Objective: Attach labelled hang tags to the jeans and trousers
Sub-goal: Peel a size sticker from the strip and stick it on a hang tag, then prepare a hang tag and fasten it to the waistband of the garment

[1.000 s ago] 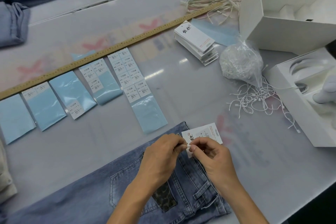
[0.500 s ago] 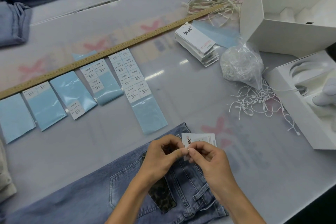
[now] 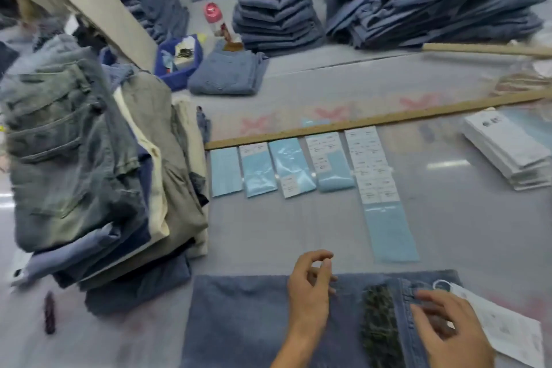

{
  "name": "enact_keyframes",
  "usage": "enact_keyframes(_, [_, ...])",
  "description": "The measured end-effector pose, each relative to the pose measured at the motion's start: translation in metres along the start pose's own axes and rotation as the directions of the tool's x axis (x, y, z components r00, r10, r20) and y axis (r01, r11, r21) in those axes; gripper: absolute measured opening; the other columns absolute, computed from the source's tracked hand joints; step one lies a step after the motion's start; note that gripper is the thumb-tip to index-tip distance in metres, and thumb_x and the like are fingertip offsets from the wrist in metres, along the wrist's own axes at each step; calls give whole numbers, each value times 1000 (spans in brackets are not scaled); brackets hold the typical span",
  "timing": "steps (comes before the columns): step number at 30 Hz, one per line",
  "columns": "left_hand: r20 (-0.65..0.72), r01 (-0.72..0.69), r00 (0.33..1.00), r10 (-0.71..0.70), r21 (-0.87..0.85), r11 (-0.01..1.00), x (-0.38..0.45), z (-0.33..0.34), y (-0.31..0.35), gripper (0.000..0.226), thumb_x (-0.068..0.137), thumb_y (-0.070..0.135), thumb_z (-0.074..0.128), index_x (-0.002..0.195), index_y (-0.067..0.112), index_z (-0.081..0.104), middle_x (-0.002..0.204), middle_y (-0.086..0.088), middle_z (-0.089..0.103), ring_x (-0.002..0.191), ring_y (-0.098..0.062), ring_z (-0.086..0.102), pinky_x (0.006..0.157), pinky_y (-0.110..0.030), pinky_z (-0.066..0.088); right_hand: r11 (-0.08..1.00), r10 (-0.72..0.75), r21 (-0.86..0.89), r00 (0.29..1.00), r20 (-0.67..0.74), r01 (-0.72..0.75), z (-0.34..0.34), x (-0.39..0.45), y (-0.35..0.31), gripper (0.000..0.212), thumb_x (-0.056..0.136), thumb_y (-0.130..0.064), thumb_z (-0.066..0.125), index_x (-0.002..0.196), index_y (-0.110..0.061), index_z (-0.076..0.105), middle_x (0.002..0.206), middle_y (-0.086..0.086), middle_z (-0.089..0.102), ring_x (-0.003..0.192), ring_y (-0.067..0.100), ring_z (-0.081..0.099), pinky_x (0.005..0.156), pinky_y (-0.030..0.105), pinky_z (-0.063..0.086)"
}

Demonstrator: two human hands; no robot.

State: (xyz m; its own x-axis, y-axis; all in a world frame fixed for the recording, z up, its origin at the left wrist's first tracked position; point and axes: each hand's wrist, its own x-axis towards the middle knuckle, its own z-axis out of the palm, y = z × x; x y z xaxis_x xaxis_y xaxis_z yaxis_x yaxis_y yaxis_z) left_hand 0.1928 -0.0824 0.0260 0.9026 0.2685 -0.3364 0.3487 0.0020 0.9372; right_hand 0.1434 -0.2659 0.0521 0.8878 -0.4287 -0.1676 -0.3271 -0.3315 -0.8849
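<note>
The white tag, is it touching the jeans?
Touching. The head view shows the white hang tag lying against the waistband end of the jeans, beside the right hand.

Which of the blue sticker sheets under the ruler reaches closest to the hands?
The rightmost sticker sheet: it is the longest, with most white labels, and its bare blue end stretches nearest the left hand.

The grey table (image 3: 268, 236) carries jeans (image 3: 239, 323) at six o'clock. Label sheets (image 3: 313, 167) line a wooden ruler (image 3: 373, 121) at centre. Folded stacks (image 3: 89, 173) crowd nine o'clock.
</note>
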Motion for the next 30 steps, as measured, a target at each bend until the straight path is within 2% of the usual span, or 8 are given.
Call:
enact_keyframes(4, [-464, -86, 884, 58, -39, 996, 8, -105, 23, 19, 97, 10, 66, 92, 27, 71, 71, -4, 70, 59, -13, 63, 57, -30, 54, 985, -170, 8, 966, 195, 171, 57, -7, -51, 52, 71, 24, 74, 86, -26, 69, 81, 7, 70, 77, 3, 64, 72, 6, 46])
enact_keyframes(11, [-902, -252, 393, 181, 84, 964, 34, -275, 86, 24, 95, 11, 66, 119, 15, 64, 114, -9, 66, 86, -5, 63, 75, -17, 53, 909, -416, 253, 741, 527, 330, 182, -24, -190, 27, 85, 1, 75, 94, -25, 73, 84, -14, 74, 79, 3, 69, 68, 10, 51])
enact_keyframes(14, [-791, 15, 553, 261, 322, 947, 56, -311, 97, 33, 93, 15, 69, 125, 9, 68, 130, -14, 64, 118, -31, 58, 101, -41, 47, 889, -454, 285, 616, 644, 358, 254, -33, -254, 24, 88, -20, 77, 110, -20, 67, 97, -11, 71, 85, 8, 67, 71, 13, 48])
enact_keyframes(17, [-498, 150, 727, 473, 787, 599, 62, -308, 86, 33, 93, 18, 69, 125, 10, 72, 136, -10, 63, 120, -39, 54, 100, -48, 46, 964, -257, 171, 546, 797, 205, 320, -49, -299, 58, 86, -43, 77, 130, -19, 47, 123, 2, 58, 101, 15, 57, 78, 23, 52])
enact_keyframes(20, [-362, 118, 773, 521, 889, 443, 62, -316, 71, 32, 90, 18, 72, 121, 17, 74, 131, -7, 67, 114, -38, 59, 87, -52, 52, 986, -136, 39, 650, 748, 161, 362, -57, -304, 69, 82, -42, 81, 129, -11, 41, 139, 9, 42, 109, 24, 54, 86, 36, 51])
enact_keyframes(23, [-458, 176, 826, 328, 763, 622, 74, -339, 78, 32, 102, 36, 52, 128, 27, 68, 140, 0, 60, 127, -32, 50, 96, -49, 40, 988, -67, -66, 781, 621, 138, 371, -46, -294, 74, 83, -40, 79, 139, -11, 40, 143, 12, 44, 116, 31, 56, 94, 39, 50])
enact_keyframes(26, [-567, 290, 819, -85, 280, 915, 93, -349, 105, 61, 103, 53, 45, 146, 11, 48, 152, -14, 46, 139, -37, 38, 112, -49, 32, 883, -217, -198, 744, 632, 425, 366, -39, -297, 46, 87, -47, 69, 117, -15, 59, 117, 9, 67, 111, 34, 60, 93, 44, 52])
enact_keyframes(30, [-743, -11, 569, -351, -433, 901, 107, -335, 145, 71, 90, 49, 67, 140, 1, 50, 138, -17, 58, 116, -34, 59, 95, -40, 49, 828, -398, -96, 699, 594, 553, 359, -48, -326, 22, 85, -38, 65, 95, -19, 58, 99, 5, 66, 98, 30, 60, 80, 39, 52])
